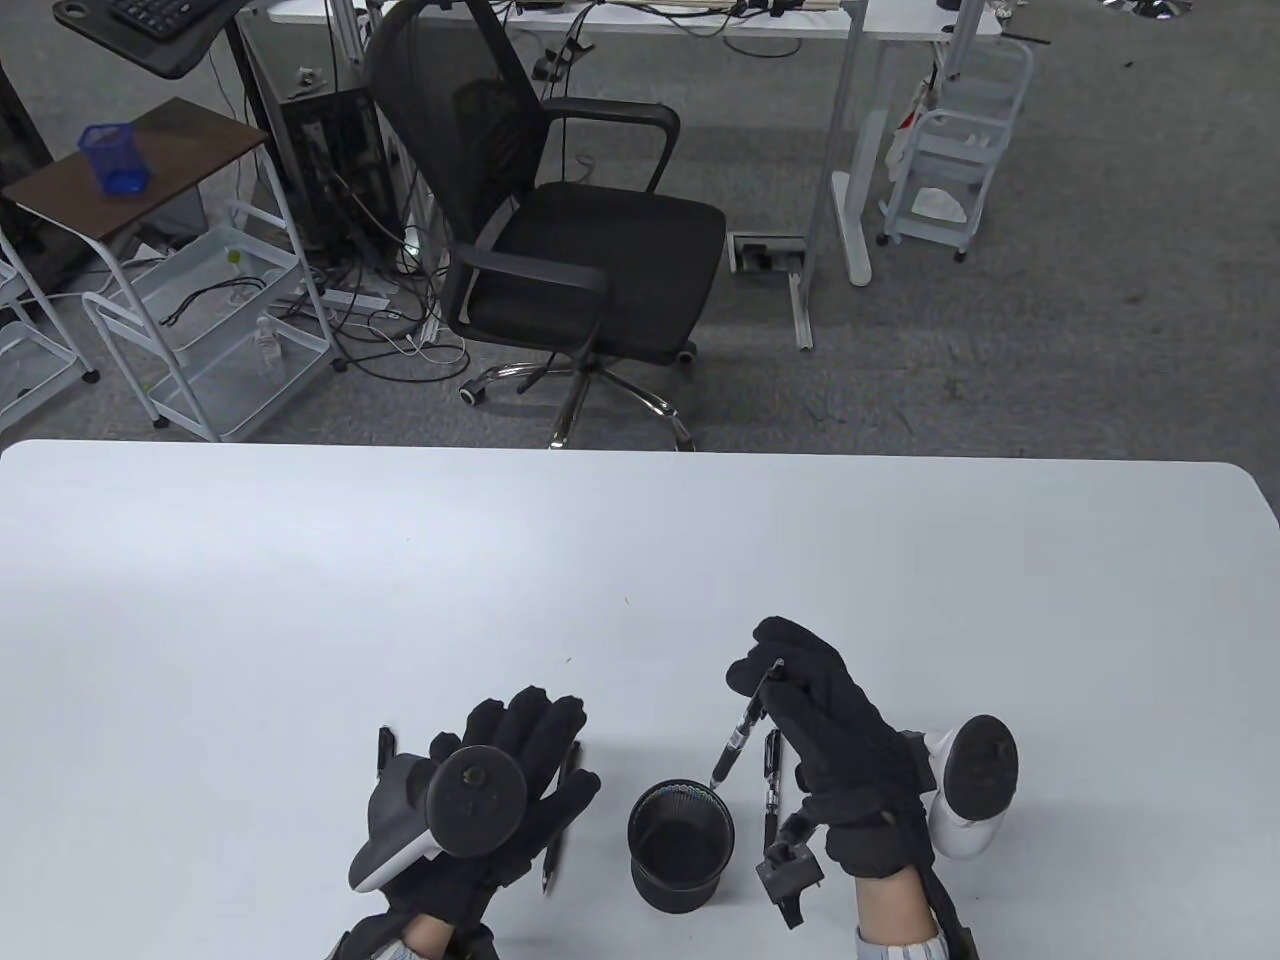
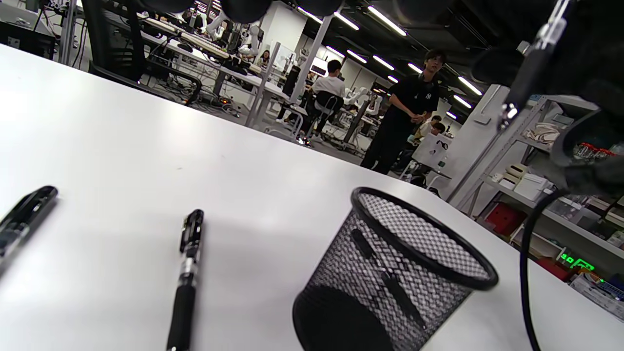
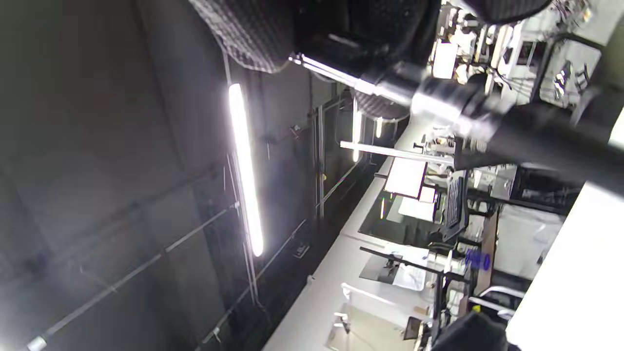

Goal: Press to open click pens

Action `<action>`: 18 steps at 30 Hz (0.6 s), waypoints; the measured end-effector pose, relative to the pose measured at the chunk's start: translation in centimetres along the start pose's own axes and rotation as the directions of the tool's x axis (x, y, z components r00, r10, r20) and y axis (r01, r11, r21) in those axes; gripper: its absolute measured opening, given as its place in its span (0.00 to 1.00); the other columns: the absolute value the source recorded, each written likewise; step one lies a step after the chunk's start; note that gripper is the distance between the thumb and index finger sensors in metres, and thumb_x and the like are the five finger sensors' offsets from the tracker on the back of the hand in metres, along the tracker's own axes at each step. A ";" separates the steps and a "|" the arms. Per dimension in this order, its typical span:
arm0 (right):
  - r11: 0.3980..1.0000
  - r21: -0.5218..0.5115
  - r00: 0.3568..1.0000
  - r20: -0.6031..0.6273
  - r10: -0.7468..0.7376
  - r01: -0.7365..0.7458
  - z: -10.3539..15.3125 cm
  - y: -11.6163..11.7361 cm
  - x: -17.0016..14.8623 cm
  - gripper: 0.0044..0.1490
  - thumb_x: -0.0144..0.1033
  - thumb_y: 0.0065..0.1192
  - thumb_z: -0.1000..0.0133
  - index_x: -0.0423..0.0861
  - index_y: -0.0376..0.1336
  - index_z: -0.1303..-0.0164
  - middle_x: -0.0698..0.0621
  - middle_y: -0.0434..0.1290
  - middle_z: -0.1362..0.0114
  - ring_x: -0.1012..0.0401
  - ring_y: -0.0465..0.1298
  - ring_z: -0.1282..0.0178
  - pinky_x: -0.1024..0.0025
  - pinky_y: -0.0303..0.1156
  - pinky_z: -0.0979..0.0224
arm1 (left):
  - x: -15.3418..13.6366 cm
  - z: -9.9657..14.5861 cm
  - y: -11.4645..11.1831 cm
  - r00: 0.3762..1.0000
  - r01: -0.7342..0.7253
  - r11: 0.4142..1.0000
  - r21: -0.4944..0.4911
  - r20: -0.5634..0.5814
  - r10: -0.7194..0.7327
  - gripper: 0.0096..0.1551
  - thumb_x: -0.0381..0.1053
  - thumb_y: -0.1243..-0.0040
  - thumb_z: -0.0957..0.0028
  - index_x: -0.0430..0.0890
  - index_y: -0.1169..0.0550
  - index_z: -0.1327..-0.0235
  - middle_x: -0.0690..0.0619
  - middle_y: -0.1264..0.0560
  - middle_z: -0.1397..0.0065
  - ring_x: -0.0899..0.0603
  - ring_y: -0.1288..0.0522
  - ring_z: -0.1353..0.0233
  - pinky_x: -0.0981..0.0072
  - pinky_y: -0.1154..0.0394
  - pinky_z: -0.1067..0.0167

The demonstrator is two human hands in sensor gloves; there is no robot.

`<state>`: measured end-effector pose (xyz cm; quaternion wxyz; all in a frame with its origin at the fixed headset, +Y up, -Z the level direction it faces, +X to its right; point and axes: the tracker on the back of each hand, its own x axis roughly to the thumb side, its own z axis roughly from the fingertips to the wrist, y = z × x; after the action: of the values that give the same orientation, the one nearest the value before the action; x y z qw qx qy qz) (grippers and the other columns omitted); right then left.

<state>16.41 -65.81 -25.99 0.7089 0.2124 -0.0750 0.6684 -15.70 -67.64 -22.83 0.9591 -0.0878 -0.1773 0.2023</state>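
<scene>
Right hand: my right hand (image 1: 835, 725) sits in the lower right of the table view, raised off the table, fingers curled around a click pen.
Held pen: the held pen (image 1: 742, 725) slants from my fingertips down and left, its tip just above the far rim of the pen cup. In the right wrist view the held pen (image 3: 438, 105) crosses the upper right of the frame, blurred, my fingers (image 3: 360, 24) wrapped over its upper end. I cannot tell whether the thumb is on the click button.
Left hand: my left hand (image 1: 500, 790) lies palm down in the lower centre-left of the table view, fingers spread flat and gripping nothing; the tracker (image 1: 440, 810) covers its back.
Pens on table: one pen (image 1: 560, 810) lies partly under my left fingers, tip toward the bottom edge; another pen end (image 1: 385, 748) shows just left of that hand. In the left wrist view these two show at lower left (image 2: 187, 273) and far left (image 2: 22, 219). A third pen (image 1: 771, 785) lies between the cup and my right wrist.
Pen cup: black mesh pen cup (image 1: 680, 845), upright, lower centre, between my hands. No pens visible inside it.
Table: white table (image 1: 640, 560).
</scene>
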 end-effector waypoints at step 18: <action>0.987 0.034 0.982 -0.114 -0.152 0.157 0.2 -0.4 -1.5 0.29 0.18 0.58 0.33 0.23 0.62 0.24 0.19 0.47 0.15 0.39 0.66 0.26 0.33 0.55 0.25 | 0.2 -0.1 -0.4 1.000 0.020 1.000 -0.013 -0.012 -0.021 0.39 0.66 0.60 0.24 0.50 0.47 0.05 0.35 0.51 0.06 0.18 0.51 0.13 0.13 0.52 0.28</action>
<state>16.68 -67.30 -26.45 0.7570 0.1952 -0.0041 0.6235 -15.36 -67.97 -22.82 0.9616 -0.0932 -0.1737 0.1908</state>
